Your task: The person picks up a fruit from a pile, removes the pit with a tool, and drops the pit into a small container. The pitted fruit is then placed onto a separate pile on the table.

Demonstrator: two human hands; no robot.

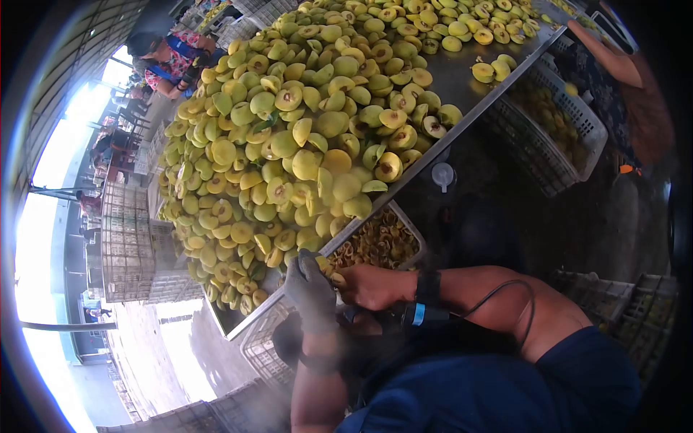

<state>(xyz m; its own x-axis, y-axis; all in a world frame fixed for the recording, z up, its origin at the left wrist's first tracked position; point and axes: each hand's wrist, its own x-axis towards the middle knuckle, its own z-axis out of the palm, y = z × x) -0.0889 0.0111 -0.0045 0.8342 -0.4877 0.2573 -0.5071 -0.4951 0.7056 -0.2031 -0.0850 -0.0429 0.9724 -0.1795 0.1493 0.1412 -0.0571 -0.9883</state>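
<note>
My left hand point(310, 280), in a grey glove, is closed around a yellow-green fruit half point(326, 267) that looks like a peach. My right hand point(372, 286), bare and with a black band at the wrist, is closed right against it. Whatever the right fingers grip is hidden. Both hands are at the near edge of a metal table point(462, 76), beside a large heap of halved peaches point(289, 144). Some halves show a brown stone or hollow. Just beyond the right hand, a crate of brown stones and scraps point(379, 242) stands below the table edge.
A raised metal rim point(433, 153) runs along the table. Fruit-filled crates point(548, 123) stand at the right, near another person point(613, 79). Across the heap is a person in a floral top point(177, 61). Stacked crates point(130, 238) stand left; a white crate point(263, 343) sits below my left hand.
</note>
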